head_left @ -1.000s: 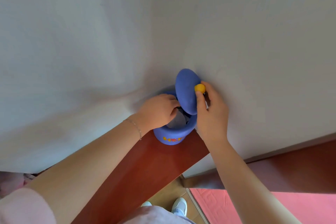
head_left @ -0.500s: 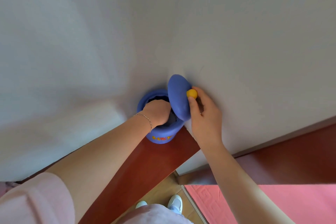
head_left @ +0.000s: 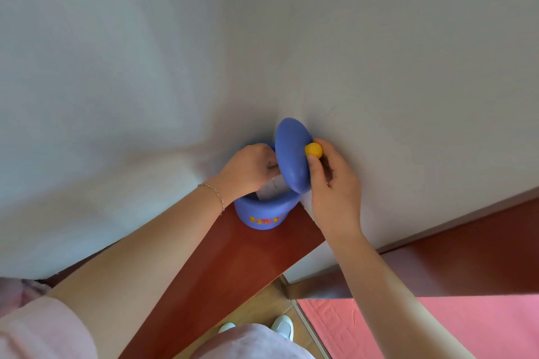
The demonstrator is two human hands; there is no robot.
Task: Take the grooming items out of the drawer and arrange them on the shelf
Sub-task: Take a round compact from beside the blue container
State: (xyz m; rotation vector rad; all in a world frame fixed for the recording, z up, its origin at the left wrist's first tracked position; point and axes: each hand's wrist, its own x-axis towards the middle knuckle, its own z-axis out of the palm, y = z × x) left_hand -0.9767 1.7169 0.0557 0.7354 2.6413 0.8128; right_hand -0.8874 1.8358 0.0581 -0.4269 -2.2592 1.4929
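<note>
Pot (head_left: 264, 214) beneath left hand (head_left: 248, 169) gripping packet (head_left: 272, 188).

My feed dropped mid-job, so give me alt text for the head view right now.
On a red-brown shelf in a white wall corner stands a blue pot; the right hand holds its lid tilted up by the yellow knob. The left hand is at the pot's mouth, gripping a pale flat item that I cannot identify.
</note>
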